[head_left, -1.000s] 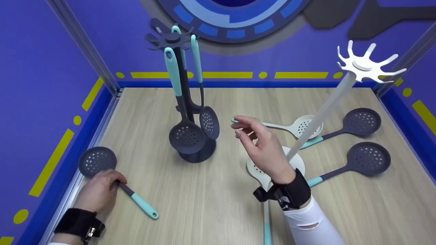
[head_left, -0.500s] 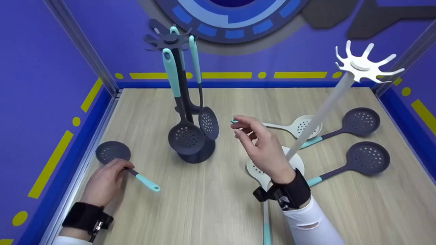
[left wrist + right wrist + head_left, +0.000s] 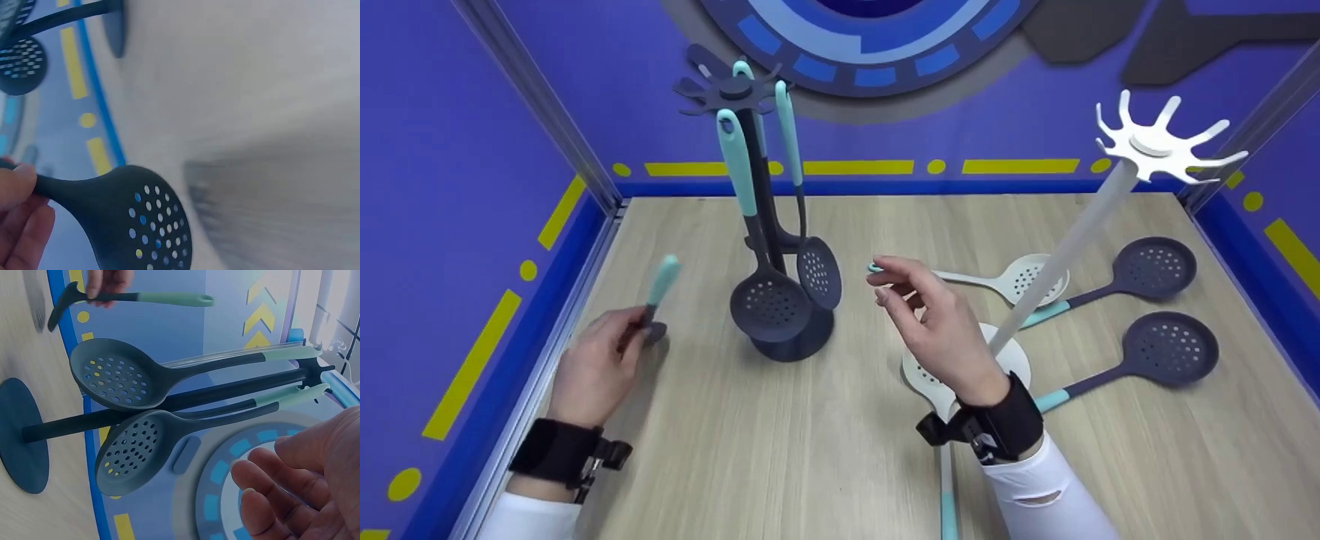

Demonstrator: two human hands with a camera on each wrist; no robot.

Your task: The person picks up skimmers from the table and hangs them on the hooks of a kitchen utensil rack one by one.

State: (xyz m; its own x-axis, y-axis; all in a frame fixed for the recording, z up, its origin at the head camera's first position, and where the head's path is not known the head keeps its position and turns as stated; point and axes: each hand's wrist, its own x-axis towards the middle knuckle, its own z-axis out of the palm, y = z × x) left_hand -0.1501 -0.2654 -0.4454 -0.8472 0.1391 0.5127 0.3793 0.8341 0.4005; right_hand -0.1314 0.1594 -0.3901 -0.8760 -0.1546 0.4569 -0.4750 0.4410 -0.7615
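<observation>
My left hand [image 3: 596, 367] pinches a dark slotted skimmer [image 3: 129, 208] with a teal handle by its dark shaft, just above the head. In the right wrist view this skimmer [image 3: 171, 298] hangs head down, off the table, with its handle pointing up. To its right stands a dark utensil stand [image 3: 802, 341]; hanging from it are skimmers, two with heads showing at the front [image 3: 771, 304] and at the right [image 3: 819, 274]. My right hand [image 3: 941, 330] hovers with loosely bent fingers, holding nothing, in front of a white stand [image 3: 1065, 259].
On the right of the table [image 3: 840, 465] lie two dark skimmers, one farther back [image 3: 1155, 268] and one nearer [image 3: 1172, 349]. A white skimmer [image 3: 1039, 270] lies behind my right hand, another [image 3: 916, 375] partly beneath it. Blue panels [image 3: 435, 225] enclose the sides and back.
My left hand has lifted the skimmer from the table's left edge and turned it, so the handle swings from pointing toward the near right to pointing up. The right hand stays put.
</observation>
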